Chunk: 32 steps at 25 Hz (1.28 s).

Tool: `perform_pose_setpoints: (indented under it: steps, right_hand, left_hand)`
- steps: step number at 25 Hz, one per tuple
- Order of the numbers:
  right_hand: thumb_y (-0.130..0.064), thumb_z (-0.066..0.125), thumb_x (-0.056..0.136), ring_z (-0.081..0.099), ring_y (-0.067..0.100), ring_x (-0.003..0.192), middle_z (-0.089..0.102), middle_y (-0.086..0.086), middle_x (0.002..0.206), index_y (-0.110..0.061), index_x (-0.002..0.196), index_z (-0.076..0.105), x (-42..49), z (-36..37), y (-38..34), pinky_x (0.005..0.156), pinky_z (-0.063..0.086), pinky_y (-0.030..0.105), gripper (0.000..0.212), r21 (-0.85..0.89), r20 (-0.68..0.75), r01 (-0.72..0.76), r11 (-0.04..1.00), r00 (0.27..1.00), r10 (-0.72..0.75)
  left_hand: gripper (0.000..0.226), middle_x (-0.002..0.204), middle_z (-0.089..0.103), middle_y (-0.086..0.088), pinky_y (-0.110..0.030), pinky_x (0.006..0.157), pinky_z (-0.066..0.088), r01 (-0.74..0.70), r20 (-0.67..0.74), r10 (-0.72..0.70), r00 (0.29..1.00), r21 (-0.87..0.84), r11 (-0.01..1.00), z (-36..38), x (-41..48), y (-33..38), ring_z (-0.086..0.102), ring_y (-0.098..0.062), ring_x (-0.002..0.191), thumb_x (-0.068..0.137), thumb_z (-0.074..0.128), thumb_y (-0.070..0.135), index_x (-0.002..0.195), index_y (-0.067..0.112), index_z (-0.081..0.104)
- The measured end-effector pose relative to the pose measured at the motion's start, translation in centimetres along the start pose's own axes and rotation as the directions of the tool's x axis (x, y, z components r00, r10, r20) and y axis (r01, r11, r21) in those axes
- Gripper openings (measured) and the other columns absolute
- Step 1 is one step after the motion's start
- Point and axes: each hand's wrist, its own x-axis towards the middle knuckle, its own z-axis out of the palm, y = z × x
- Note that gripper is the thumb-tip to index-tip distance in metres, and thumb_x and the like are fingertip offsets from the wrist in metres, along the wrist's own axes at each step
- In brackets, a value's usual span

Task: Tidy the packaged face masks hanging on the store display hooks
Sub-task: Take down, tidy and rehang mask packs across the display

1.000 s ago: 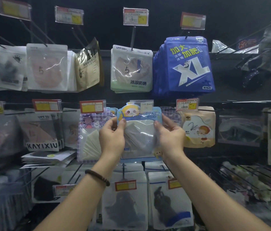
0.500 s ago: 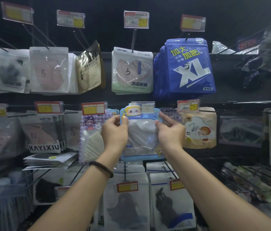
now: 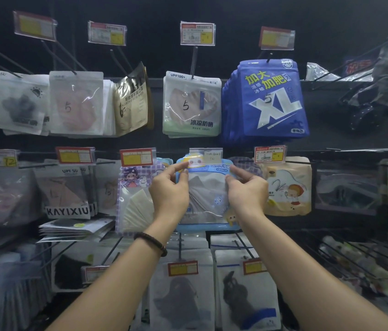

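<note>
Two hands, left hand and right hand, pinch the top corners of a glossy blue plastic mask packet in the middle row of a dark pegboard wall.

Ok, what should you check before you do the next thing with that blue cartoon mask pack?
1. Grip: left hand and right hand pinch the blue cartoon mask pack at its top corners: ok.
2. Pack upright, picture facing out: ok.
3. Pack's hole on its hook: hidden behind the clear price tag: cannot tell.
4. Gold pack in the top row hanging straight: not ok, it is turned sideways.
5. Stack of packs at lower left hung up: not ok, it lies flat, not hanging.
</note>
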Motion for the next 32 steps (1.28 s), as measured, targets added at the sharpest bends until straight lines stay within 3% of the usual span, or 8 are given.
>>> perform_pose_setpoints:
  steps: [3, 6, 10, 13, 15, 19, 23, 32]
  right_hand:
    - [-0.015, 0.08, 0.094, 0.077, 0.011, 0.087, 0.08, -0.001, 0.106, -0.026, 0.116, 0.082, 0.2, -0.2, 0.0, 0.085, 0.066, 0.034, 0.025, -0.048, 0.011, 0.004, 0.999, 1.0, -0.004]
    - [-0.017, 0.08, 0.095, 0.071, 0.005, 0.084, 0.078, -0.003, 0.107, -0.026, 0.117, 0.082, 0.5, -0.6, 0.0, 0.066, 0.056, 0.014, 0.024, -0.095, 0.044, 0.006, 0.995, 0.999, -0.002]
    - [-0.02, 0.08, 0.094, 0.077, 0.012, 0.087, 0.08, -0.003, 0.11, -0.028, 0.115, 0.082, 0.5, -0.4, -0.1, 0.087, 0.066, 0.038, 0.022, -0.114, 0.044, 0.039, 0.993, 0.998, -0.034]
    - [-0.021, 0.077, 0.098, 0.069, -0.002, 0.07, 0.081, -0.003, 0.111, -0.027, 0.119, 0.083, 0.4, -0.4, 0.1, 0.069, 0.061, 0.02, 0.023, -0.17, 0.054, 0.111, 0.979, 0.993, -0.104]
    - [-0.021, 0.076, 0.099, 0.062, -0.003, 0.064, 0.082, -0.003, 0.107, -0.025, 0.12, 0.083, 0.1, -0.4, 0.2, 0.061, 0.052, 0.013, 0.023, -0.194, 0.06, 0.202, 0.96, 0.979, -0.194]
    - [-0.02, 0.076, 0.1, 0.072, 0.01, 0.077, 0.082, -0.003, 0.103, -0.023, 0.12, 0.083, -0.2, -0.3, 0.0, 0.074, 0.065, 0.032, 0.022, -0.169, 0.041, 0.207, 0.964, 0.978, -0.203]
    - [-0.02, 0.074, 0.102, 0.076, 0.01, 0.073, 0.08, 0.001, 0.104, -0.022, 0.123, 0.08, -0.3, -0.3, 0.1, 0.06, 0.066, 0.029, 0.023, -0.208, 0.079, 0.133, 0.969, 0.99, -0.119]
    - [-0.024, 0.082, 0.095, 0.075, 0.008, 0.102, 0.078, -0.005, 0.123, -0.022, 0.13, 0.078, -2.0, 0.2, 0.5, 0.086, 0.067, 0.033, 0.036, -0.265, 0.067, 0.222, 0.938, 0.975, -0.212]
  left_hand:
    - [0.022, 0.072, 0.062, 0.013, -0.016, 0.042, 0.035, -0.028, 0.008, 0.027, 1.0, 0.062, 0.998, -0.1, -0.3, 0.1, 0.044, -0.005, 0.043, 0.107, 0.066, 0.021, 0.121, 0.031, 0.081]
    - [0.026, 0.079, 0.067, 0.012, -0.016, 0.042, 0.034, -0.041, 0.029, 0.038, 0.999, 0.106, 0.994, -0.1, -0.4, 0.2, 0.044, -0.005, 0.041, 0.109, 0.063, 0.022, 0.125, 0.034, 0.08]
    - [0.028, 0.08, 0.067, 0.014, -0.014, 0.044, 0.04, 0.019, 0.045, -0.021, 0.999, 0.061, 0.998, -0.1, -0.5, 1.0, 0.049, 0.0, 0.042, 0.108, 0.062, 0.019, 0.128, 0.03, 0.077]
    - [0.03, 0.11, 0.077, 0.007, -0.034, 0.083, 0.064, 0.011, 0.084, -0.014, 0.996, 0.036, 0.999, -0.2, -0.3, 1.1, 0.075, -0.014, 0.091, 0.103, 0.069, 0.026, 0.131, 0.033, 0.076]
    - [0.032, 0.117, 0.075, 0.006, -0.043, 0.1, 0.061, -0.021, 0.08, 0.017, 0.997, 0.05, 0.999, -0.3, -0.2, 0.9, 0.072, -0.023, 0.109, 0.101, 0.071, 0.028, 0.132, 0.033, 0.076]
    - [0.034, 0.106, 0.06, 0.011, -0.006, 0.092, 0.047, -0.093, 0.093, 0.085, 0.992, 0.082, 0.992, -0.7, -0.2, 0.3, 0.058, 0.002, 0.098, 0.104, 0.071, 0.025, 0.137, 0.026, 0.073]
    - [0.035, 0.107, 0.06, 0.005, -0.022, 0.1, 0.046, -0.127, 0.107, 0.116, 0.988, 0.109, 0.986, -0.5, 0.1, 0.2, 0.058, -0.01, 0.102, 0.102, 0.072, 0.024, 0.138, 0.027, 0.073]
    - [0.036, 0.097, 0.059, -0.003, -0.03, 0.093, 0.046, -0.224, 0.138, 0.207, 0.969, 0.122, 0.967, -1.0, 0.6, -1.8, 0.058, -0.018, 0.092, 0.1, 0.075, 0.029, 0.136, 0.03, 0.074]
